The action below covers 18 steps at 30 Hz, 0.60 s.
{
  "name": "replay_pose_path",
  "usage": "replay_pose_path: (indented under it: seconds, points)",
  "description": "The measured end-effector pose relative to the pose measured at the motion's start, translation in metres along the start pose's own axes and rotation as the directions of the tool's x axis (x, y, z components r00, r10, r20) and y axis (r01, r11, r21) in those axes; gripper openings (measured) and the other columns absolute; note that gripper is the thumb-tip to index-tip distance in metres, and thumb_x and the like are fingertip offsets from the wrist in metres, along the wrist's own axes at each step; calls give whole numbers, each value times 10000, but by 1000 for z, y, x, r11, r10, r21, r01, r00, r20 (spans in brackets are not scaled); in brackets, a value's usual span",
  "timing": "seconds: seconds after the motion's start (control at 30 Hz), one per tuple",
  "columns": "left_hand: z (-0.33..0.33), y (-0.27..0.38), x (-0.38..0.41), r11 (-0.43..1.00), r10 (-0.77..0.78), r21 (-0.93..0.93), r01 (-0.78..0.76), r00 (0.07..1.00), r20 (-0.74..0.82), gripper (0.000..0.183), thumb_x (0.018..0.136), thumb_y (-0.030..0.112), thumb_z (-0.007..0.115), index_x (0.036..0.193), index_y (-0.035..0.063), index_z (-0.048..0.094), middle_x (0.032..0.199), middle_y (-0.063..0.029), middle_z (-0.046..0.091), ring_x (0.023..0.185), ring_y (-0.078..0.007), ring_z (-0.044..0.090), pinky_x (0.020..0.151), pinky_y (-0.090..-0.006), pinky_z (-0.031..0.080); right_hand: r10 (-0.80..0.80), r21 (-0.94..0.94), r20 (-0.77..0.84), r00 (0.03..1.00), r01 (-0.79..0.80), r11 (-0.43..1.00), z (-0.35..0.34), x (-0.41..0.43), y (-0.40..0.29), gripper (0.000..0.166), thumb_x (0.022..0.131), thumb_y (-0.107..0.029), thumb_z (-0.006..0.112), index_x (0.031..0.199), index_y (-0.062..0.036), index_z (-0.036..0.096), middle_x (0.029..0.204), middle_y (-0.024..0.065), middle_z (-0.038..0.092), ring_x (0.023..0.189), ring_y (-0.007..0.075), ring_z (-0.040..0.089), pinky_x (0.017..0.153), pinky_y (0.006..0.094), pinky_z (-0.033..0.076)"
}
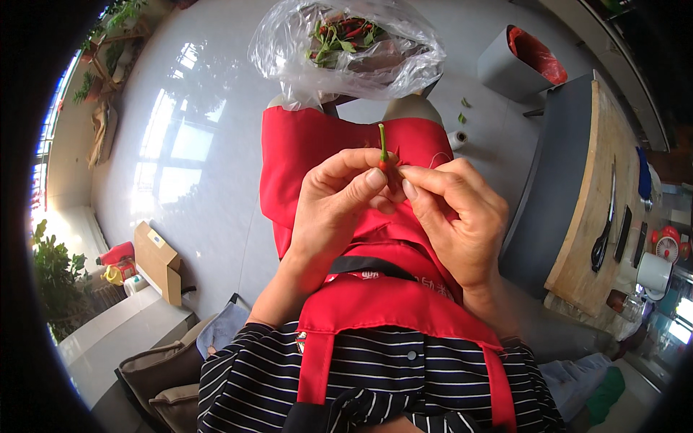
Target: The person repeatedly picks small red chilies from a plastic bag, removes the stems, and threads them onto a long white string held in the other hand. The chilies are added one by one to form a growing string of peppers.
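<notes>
My left hand (346,187) pinches a red chili pepper (384,164) between thumb and fingers, its green stem pointing up. Close against the pepper's right side, the thumb and forefinger of my right hand (455,211) are pinched together. A thin thread (439,156) loops out from behind that hand; what lies right between the fingertips is mostly hidden. More red pepper tips (398,152) show just behind the fingers. Both hands are above the red apron (346,135) on my lap. Beyond my knees, a clear plastic bag (281,48) holds red peppers with green leaves (346,40).
A white spool (459,139) and loose leaves (462,118) lie on the floor. Back right stands a grey bin (501,70) with a red liner. At right, scissors (601,243) rest on a wooden board (574,227). A cardboard box (157,260) and bottles are at left.
</notes>
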State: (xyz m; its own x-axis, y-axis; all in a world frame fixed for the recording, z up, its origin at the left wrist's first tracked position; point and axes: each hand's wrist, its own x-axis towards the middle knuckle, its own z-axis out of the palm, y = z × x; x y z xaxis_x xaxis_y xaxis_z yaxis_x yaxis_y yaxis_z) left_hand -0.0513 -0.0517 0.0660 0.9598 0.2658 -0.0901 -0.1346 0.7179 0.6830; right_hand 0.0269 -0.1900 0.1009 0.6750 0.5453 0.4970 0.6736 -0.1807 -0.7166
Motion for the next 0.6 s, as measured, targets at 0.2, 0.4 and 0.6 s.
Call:
replay_pose_path:
  seconds: [0.2, 0.4, 0.6]
  points:
    - [-2, 0, 0, 1000, 16, -19, -16, 1000, -7, 157, 884, 76, 630, 1012, -13, 617, 918, -79, 644, 826, -152, 631, 646, -239, 536, -20, -10, -5, 1000, 20, 1000, -1, 0, 1, 213, 726, 41, 711, 916, -51, 679, 723, 51, 606, 588, 156, 612, 502, 270, 493]
    - [1, 1, 0, 1000, 17, 4, -17, 1000, -16, 152, 883, 85, 633, 999, -11, 617, 902, -80, 644, 811, -155, 636, 643, -237, 535, -26, -10, 3, 1000, 26, 1000, -3, 0, 0, 209, 728, 40, 711, 913, -49, 677, 723, 50, 608, 587, 160, 613, 502, 268, 493]
    - [2, 0, 0, 1000, 10, 8, -10, 999, -31, 151, 882, 93, 637, 994, -6, 616, 885, -80, 650, 804, -157, 641, 644, -243, 535, -26, -7, 7, 1000, 26, 1000, -4, 0, -1, 199, 733, 34, 709, 909, -52, 674, 720, 49, 606, 584, 161, 613, 500, 270, 491]
